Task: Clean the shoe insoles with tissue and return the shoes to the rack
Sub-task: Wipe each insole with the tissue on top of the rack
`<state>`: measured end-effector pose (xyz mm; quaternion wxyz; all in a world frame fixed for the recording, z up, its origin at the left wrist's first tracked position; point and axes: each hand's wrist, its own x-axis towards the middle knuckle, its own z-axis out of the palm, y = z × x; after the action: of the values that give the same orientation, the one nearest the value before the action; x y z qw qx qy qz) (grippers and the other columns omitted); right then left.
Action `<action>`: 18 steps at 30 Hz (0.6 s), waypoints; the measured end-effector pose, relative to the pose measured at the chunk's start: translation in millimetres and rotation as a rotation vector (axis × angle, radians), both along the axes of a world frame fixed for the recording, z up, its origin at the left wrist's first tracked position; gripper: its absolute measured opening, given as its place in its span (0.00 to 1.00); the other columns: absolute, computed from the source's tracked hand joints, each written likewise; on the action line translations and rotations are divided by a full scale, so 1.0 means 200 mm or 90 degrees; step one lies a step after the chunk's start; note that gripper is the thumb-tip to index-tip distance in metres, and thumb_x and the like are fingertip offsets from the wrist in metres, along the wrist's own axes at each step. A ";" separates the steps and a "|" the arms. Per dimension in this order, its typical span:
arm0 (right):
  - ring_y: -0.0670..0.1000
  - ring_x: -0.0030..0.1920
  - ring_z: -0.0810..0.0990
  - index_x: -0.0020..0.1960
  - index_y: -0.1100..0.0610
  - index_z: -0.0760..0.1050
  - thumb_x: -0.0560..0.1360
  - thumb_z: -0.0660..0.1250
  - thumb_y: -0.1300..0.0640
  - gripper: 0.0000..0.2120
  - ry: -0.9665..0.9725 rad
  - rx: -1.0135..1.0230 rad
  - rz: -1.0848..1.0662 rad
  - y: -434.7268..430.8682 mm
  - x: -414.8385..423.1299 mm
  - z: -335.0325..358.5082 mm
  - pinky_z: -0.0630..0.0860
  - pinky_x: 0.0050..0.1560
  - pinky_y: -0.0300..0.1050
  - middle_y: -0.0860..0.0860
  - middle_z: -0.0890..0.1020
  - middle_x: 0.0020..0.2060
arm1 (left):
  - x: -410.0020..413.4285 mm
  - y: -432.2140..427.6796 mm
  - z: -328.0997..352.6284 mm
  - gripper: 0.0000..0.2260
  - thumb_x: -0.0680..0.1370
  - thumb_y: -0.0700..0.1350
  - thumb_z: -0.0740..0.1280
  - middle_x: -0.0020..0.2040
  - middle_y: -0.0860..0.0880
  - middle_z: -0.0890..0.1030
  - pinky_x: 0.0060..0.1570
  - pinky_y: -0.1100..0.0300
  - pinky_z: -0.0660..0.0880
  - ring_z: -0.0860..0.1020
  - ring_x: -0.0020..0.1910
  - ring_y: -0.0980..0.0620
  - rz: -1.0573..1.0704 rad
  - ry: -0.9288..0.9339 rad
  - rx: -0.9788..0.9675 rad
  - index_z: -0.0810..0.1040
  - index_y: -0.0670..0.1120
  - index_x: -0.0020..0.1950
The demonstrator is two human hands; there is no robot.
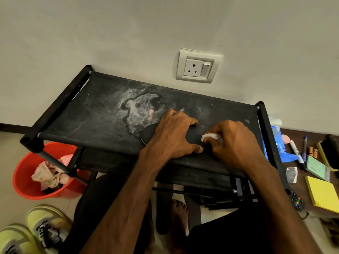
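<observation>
Two hands are wiping a black insole (149, 133) on the top shelf of the shoe rack (55, 110).

The insole is lying flat on the near right part of the rack's dusty, white-stained fabric. The left hand (174, 132) is gripping it across its width, fingers curled over the far edge and thumb at the near edge. Just to the right, the right hand (236, 142) is pinching a wad of white tissue (210, 137) in curled fingers and pressing it onto the insole. A pair of yellow-green shoes (45, 230) is sitting on the floor at near left. A red bucket (23, 180) holding crumpled tissues is standing left of the rack.
</observation>
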<state>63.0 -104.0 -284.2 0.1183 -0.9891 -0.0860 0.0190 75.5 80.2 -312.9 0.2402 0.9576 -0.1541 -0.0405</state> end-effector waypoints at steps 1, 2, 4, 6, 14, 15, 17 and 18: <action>0.53 0.44 0.83 0.52 0.46 0.86 0.75 0.74 0.49 0.07 0.012 -0.011 0.006 -0.01 -0.02 0.01 0.82 0.47 0.54 0.50 0.86 0.45 | 0.00 0.00 0.00 0.39 0.66 0.66 0.77 0.68 0.51 0.74 0.69 0.49 0.67 0.66 0.68 0.47 0.001 -0.002 -0.003 0.73 0.54 0.73; 0.53 0.45 0.83 0.52 0.45 0.86 0.75 0.74 0.49 0.07 0.019 -0.017 0.012 -0.02 -0.04 0.01 0.82 0.47 0.54 0.49 0.86 0.46 | 0.00 0.00 0.00 0.38 0.66 0.66 0.77 0.68 0.51 0.74 0.69 0.49 0.67 0.66 0.67 0.47 0.001 -0.002 -0.006 0.73 0.54 0.73; 0.52 0.46 0.83 0.53 0.44 0.85 0.75 0.74 0.48 0.08 0.012 -0.021 0.011 -0.02 -0.06 0.01 0.82 0.48 0.53 0.48 0.86 0.46 | 0.00 0.00 0.00 0.38 0.66 0.65 0.77 0.68 0.51 0.74 0.69 0.49 0.67 0.66 0.67 0.47 -0.001 -0.005 -0.010 0.74 0.54 0.73; 0.51 0.46 0.83 0.54 0.45 0.85 0.75 0.74 0.47 0.08 -0.024 -0.004 -0.006 -0.01 -0.05 0.00 0.82 0.47 0.51 0.46 0.86 0.46 | 0.01 0.00 0.00 0.38 0.67 0.65 0.77 0.69 0.50 0.74 0.69 0.49 0.66 0.65 0.68 0.47 -0.002 -0.010 -0.008 0.73 0.54 0.73; 0.54 0.42 0.83 0.50 0.48 0.86 0.75 0.73 0.52 0.05 -0.102 0.076 -0.064 0.05 0.08 -0.06 0.81 0.44 0.52 0.50 0.86 0.42 | 0.01 0.00 -0.02 0.38 0.67 0.67 0.75 0.68 0.50 0.74 0.70 0.50 0.65 0.66 0.68 0.47 -0.009 -0.002 0.001 0.72 0.55 0.73; 0.54 0.42 0.83 0.50 0.48 0.86 0.75 0.73 0.52 0.05 -0.087 0.075 -0.049 0.04 0.08 -0.05 0.81 0.44 0.53 0.49 0.86 0.42 | 0.01 0.00 -0.02 0.38 0.67 0.67 0.75 0.68 0.51 0.74 0.70 0.50 0.65 0.66 0.68 0.47 -0.009 -0.002 -0.002 0.72 0.55 0.73; 0.51 0.42 0.83 0.50 0.48 0.86 0.75 0.74 0.50 0.05 -0.046 0.071 -0.013 0.00 0.05 -0.04 0.82 0.45 0.53 0.47 0.85 0.43 | 0.01 0.00 -0.02 0.39 0.67 0.67 0.75 0.68 0.51 0.74 0.69 0.50 0.66 0.65 0.68 0.48 -0.009 -0.001 -0.004 0.72 0.54 0.74; 0.49 0.42 0.83 0.50 0.46 0.86 0.75 0.74 0.48 0.06 -0.021 0.067 0.003 -0.02 0.02 -0.04 0.82 0.45 0.53 0.46 0.86 0.43 | 0.01 0.00 -0.02 0.39 0.66 0.67 0.76 0.68 0.51 0.73 0.69 0.50 0.66 0.65 0.68 0.48 -0.007 0.001 -0.008 0.72 0.54 0.74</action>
<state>67.7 -107.8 -291.6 0.1690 -0.9814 -0.0915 -0.0013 76.9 80.0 -315.9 0.2464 0.9551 -0.1594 -0.0417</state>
